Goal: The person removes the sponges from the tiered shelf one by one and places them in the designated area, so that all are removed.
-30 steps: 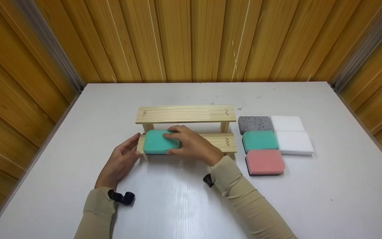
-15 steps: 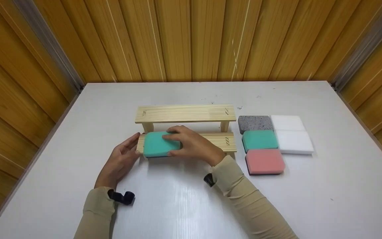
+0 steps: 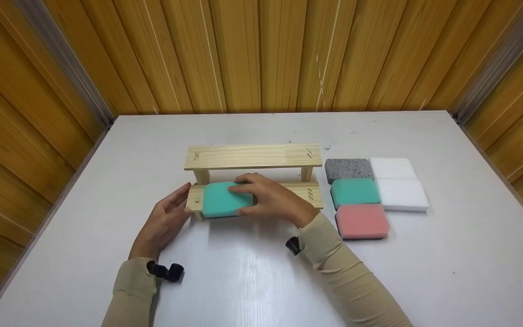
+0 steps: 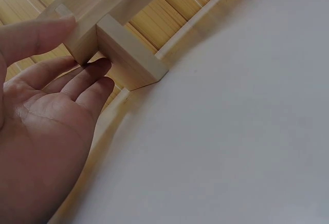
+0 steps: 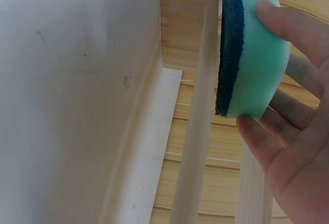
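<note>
My right hand [image 3: 274, 200] holds a teal sponge [image 3: 224, 200] by its right end, thumb at the near side and fingers at the far side. The sponge lies over the lower step of a two-step wooden rack [image 3: 252, 156]. Its dark scouring layer [image 5: 230, 49] faces the board in the right wrist view, with a narrow gap visible between them. My left hand [image 3: 167, 220] grips the left end of the lower step. In the left wrist view, its thumb [image 4: 51, 34] is at the board's end and its fingers [image 4: 95, 88] reach beneath, beside the leg.
To the right of the rack lie a speckled grey sponge [image 3: 349, 170], another teal sponge [image 3: 356, 190], a pink sponge [image 3: 362, 221] and white sponge blocks [image 3: 402, 194], side by side on the white table [image 3: 425, 272]. Wood-patterned walls [image 3: 261, 54] stand behind and at both sides.
My right hand has shifted the teal sponge a little to the right and toward me, showing more of the lower step's left end. My left hand stays where it was.
</note>
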Motion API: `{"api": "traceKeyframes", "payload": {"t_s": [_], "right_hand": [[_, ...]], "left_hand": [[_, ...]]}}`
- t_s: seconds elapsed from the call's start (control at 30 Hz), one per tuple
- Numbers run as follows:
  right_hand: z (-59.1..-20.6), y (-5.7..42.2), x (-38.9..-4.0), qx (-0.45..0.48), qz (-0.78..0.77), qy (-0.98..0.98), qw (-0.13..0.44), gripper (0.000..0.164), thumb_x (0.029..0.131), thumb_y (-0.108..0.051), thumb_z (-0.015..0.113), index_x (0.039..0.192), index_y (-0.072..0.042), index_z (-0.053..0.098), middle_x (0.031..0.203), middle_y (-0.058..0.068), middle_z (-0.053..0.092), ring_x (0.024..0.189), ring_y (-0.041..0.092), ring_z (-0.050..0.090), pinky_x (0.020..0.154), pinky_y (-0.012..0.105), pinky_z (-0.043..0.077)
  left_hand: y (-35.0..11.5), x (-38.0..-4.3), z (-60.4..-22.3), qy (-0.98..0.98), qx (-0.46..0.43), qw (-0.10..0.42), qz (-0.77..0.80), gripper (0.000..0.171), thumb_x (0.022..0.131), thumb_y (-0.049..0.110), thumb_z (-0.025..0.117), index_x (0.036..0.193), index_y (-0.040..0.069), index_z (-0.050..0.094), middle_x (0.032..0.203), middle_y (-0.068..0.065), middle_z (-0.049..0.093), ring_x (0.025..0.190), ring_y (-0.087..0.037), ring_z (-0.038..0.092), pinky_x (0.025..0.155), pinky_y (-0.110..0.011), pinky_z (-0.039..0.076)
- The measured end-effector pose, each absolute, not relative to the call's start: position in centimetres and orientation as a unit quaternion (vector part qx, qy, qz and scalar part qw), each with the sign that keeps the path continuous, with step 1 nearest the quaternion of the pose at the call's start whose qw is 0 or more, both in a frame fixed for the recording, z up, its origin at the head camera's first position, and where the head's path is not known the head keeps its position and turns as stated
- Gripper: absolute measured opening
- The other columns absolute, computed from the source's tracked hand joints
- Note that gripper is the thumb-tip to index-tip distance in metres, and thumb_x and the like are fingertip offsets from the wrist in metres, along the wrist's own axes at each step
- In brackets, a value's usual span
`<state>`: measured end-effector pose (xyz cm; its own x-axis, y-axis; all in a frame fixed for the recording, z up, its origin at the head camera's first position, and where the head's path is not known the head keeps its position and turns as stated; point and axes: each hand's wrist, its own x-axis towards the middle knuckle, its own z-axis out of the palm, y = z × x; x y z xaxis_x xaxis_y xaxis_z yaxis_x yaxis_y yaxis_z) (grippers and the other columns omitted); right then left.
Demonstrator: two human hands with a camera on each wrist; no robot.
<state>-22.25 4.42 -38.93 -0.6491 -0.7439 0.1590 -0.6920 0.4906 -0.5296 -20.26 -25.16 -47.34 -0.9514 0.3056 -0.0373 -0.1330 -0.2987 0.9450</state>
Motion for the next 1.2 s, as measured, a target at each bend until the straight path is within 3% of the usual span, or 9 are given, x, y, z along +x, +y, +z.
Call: {"api": "traceKeyframes", "payload": {"t_s": [1.2], "right_hand": [[-38.0,11.7,-22.0,-0.424,-0.304,0.852,0.051,0.053,0.082,-0.023,0.076,0.131,-0.012,0.060,0.138,0.007,0.052,0.131,0.025,0.046,0.108,0.042,0.044]], "left_hand": [[-25.4,-20.1,-47.4,0.563,0.109,0.134,0.808,0.071,0.095,-0.006,0.049,0.153,-0.001,0.008,0.162,-0.014,0.006,0.150,-0.026,0.010,0.113,-0.023,0.034]]}}
